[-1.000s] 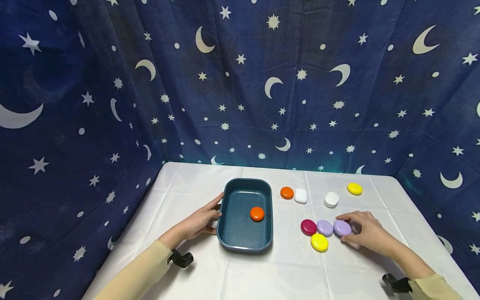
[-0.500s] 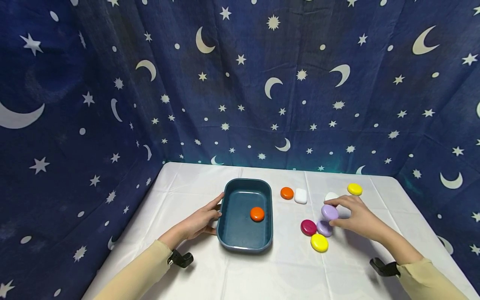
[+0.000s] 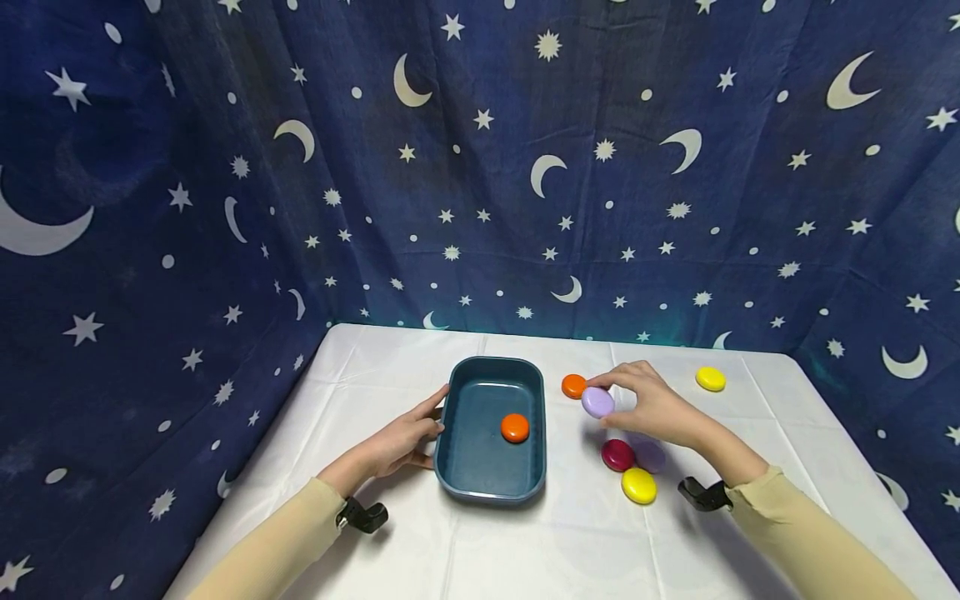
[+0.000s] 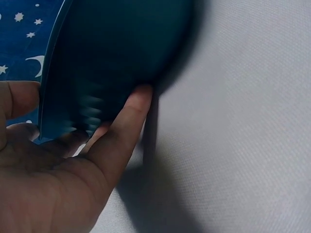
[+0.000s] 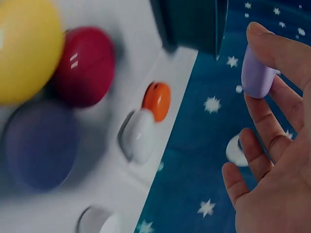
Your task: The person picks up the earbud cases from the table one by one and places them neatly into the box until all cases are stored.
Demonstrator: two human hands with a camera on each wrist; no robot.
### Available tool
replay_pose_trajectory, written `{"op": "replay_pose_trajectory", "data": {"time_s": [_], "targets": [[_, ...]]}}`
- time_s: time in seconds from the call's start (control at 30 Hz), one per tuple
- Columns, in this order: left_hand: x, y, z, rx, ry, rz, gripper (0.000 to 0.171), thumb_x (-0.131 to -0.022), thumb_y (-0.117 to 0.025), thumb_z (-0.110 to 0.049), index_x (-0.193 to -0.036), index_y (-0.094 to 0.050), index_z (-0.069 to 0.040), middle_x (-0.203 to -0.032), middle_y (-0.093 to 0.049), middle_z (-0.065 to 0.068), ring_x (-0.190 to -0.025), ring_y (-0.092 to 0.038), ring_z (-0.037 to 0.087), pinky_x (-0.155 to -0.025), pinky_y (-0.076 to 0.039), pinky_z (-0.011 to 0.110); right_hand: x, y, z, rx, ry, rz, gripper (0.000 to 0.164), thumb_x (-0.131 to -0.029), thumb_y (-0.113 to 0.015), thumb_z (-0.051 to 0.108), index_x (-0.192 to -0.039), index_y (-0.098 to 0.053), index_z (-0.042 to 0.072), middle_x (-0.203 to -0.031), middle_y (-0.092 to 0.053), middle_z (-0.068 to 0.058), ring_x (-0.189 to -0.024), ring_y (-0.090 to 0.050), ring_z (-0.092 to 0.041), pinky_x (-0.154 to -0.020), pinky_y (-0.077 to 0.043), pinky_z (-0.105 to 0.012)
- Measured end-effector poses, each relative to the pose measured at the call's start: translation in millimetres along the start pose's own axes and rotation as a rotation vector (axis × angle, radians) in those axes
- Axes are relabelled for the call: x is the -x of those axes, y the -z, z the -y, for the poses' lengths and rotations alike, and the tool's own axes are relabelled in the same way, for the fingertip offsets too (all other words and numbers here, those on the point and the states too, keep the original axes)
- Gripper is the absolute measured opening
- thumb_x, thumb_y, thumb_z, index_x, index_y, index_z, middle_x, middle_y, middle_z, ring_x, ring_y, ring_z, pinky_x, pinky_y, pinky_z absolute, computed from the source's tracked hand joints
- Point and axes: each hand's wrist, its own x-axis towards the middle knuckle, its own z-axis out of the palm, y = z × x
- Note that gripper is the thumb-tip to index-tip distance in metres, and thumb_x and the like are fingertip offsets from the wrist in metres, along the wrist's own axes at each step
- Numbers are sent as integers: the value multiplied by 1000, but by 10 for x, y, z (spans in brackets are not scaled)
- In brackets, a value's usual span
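Head view, centre of the frame: the right hand (image 3: 654, 406) pinches a lilac pebble (image 3: 597, 402) between thumb and fingertips, clear of the white tablecloth (image 3: 525, 550) and just right of the teal tray (image 3: 490, 492). The pinch at the pebble's edges leaves its underside free, which suits setting it down flat. The left hand (image 3: 401, 440) lies against the tray's left wall with fingers nearly straight, gripping nothing; this contact appears to steady the tray. One orange pebble (image 3: 514, 427) lies inside the tray, right of its middle.

Below the right hand, a magenta pebble (image 3: 617, 454), a second lilac pebble (image 3: 649, 457) in the hand's shadow, and a yellow pebble (image 3: 639, 485) lie close together. Another orange pebble (image 3: 573, 385) sits just above and left of the held one; a second yellow pebble (image 3: 709, 378) lies well apart at the right.

The right-wrist view adds what the hand hides from above: a white pebble (image 5: 139, 135) touching the orange one (image 5: 157, 100), another white piece (image 5: 99, 222) at the lower edge, and the thumb and finger bracketing the held pebble (image 5: 256, 74). The left-wrist view, at its left and centre, shows the fingers (image 4: 127, 121) extended flat along the tray's outer wall (image 4: 121, 58), with the thumb at the rim.
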Motion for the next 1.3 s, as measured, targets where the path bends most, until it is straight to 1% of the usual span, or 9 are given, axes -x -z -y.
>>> {"op": "replay_pose_trajectory", "data": {"time_s": [0.13,0.27,0.33,0.47,0.57,0.7,0.9,1.13,1.3], "targets": [[-7,1,-15,4,10,-3,75,-100,-49,-14,-164,-19,-38,-167,-21,19,-126,-46,39,-75,-57,50,-162,-70,161,-15,3,37,55,-77,-90,35,-128,-71,31,-127,-62,4,-126,-38,-26,-99,-42,-59],[-5,-6,-36,0,13,-6,75,-100,-48,-13,-165,-18,-36,-166,-21,19,-127,-46,39,-75,-58,49,-305,-155,306,-18,38,65,54,-77,-90,33,-127,-71,35,-117,-63,8,-122,-40,-23,-97,-41,-54],[-6,-11,-42,-1,12,-6,75,-100,-48,-13,-165,-17,-36,-166,-21,19,-128,-45,40,-74,-58,49,-367,-200,358,-15,57,76,54,-77,-90,34,-127,-72,33,-115,-63,8,-121,-41,-24,-97,-41,-54],[-11,-14,-45,-2,11,-7,76,-100,-47,-12,-165,-16,-36,-167,-20,19,-131,-43,40,-74,-58,49,-482,-293,448,-15,68,98,54,-77,-90,35,-128,-72,31,-120,-63,9,-123,-41,-23,-98,-41,-54],[-13,-13,-44,-6,12,-9,76,-100,-47,-13,-165,-16,-37,-167,-20,19,-131,-42,40,-74,-57,49,-564,-364,513,-15,89,116,53,-77,-90,32,-127,-73,30,-118,-63,10,-120,-41,-22,-96,-42,-51],[-17,-9,-36,-6,16,-10,76,-100,-48,-13,-165,-17,-38,-167,-20,18,-131,-43,40,-74,-57,49,-661,-451,599,14,139,137,53,-75,-91,30,-125,-74,29,-112,-64,12,-116,-43,-20,-94,-40,-46],[-15,-2,-31,-8,17,-13,76,-99,-49,-14,-164,-19,-38,-167,-21,18,-130,-43,40,-75,-57,49,-774,-569,714,56,162,174,49,-76,-90,32,-122,-73,32,-115,-64,11,-115,-43,-19,-96,-39,-45],[-2,-2,-41,-3,15,-6,76,-100,-49,-14,-165,-18,-37,-167,-20,19,-133,-42,41,-76,-58,50,-897,-738,811,143,203,215,48,-75,-90,41,-119,-73,31,-108,-64,13,-111,-44,-17,-95,-36,-44],[-6,0,-43,2,19,-2,76,-100,-49,-14,-165,-18,-37,-167,-19,19,-134,-41,42,-77,-57,51,-949,-867,848,199,251,214,49,-73,-91,44,-116,-74,30,-101,-63,13,-106,-45,-16,-94,-36,-43]]}}
